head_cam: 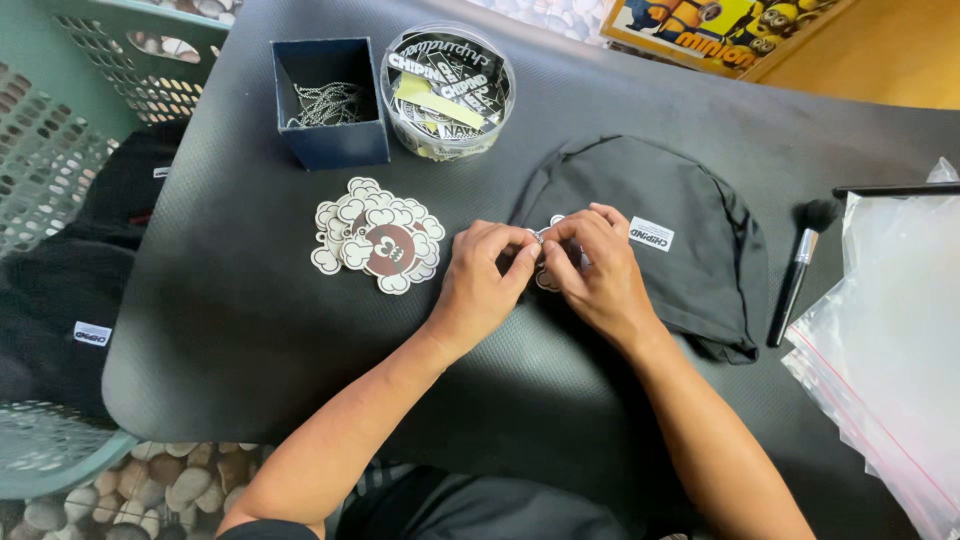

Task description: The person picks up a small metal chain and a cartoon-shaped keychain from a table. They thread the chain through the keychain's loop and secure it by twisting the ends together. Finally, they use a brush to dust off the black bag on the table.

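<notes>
Baskets [60, 130] of pale green plastic stood off the mat's left edge, with dark folded garments [70, 290] heaped in and against them. On the black mat [230, 320] itself, near the far left corner, sat a small navy box [328, 100] open at the top, a tangle of fine ball chains lying in it. Just beside that, to its right, was a clear round tub [448, 92] packed with black-and-white stickers. Nearer the middle of the mat lay a fanned stack of cloud-shaped card tags [377, 245], cream at the edges and dark brown at the centre. The left hand [478, 285] came next, fingers curled narrow and pinching at a small tag [548, 280], which was held between both hands at the mat's centre, mostly hidden by fingertips so that only a pale scalloped edge and a glint of metal showed. The right hand [598, 275] met it from the other side, thumb and forefinger closed tight on the same piece, the two hands touching. Behind and under the right hand lay a black cap [690, 240] with a small white label, spread toward the mat's right side. Beyond the cap's right edge rested a slim black brush [795, 275] with a dark bristle head, tilted with its bristles away from the person. Clear zip bags [890, 330] with red seal lines were piled over the mat's right edge.
</notes>
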